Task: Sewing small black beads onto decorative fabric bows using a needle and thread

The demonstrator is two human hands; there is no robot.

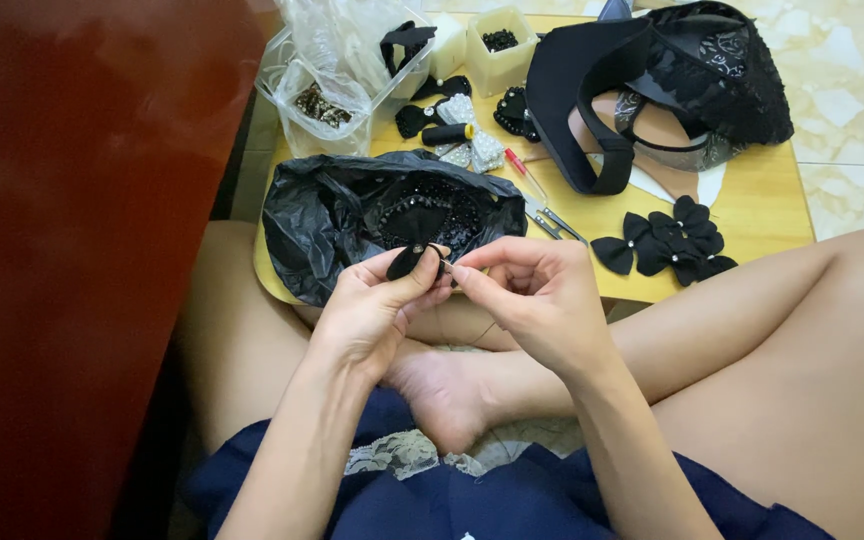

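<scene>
I am at home, doing small craft work while sitting on the floor with my legs crossed. Before me is a low wooden surface (772,205) on a pale marble tile floor (852,90). It carries black fabric bows (672,240), a thread spool (447,133), small scissors (552,220) and bead boxes (500,45).

Low wooden table (762,205) bears black plastic bag (327,215), bows (667,240), probably snips (550,218).

A small black fabric bow (412,259) with what looks like a bead at its centre, pinched upright above the lap.
</scene>
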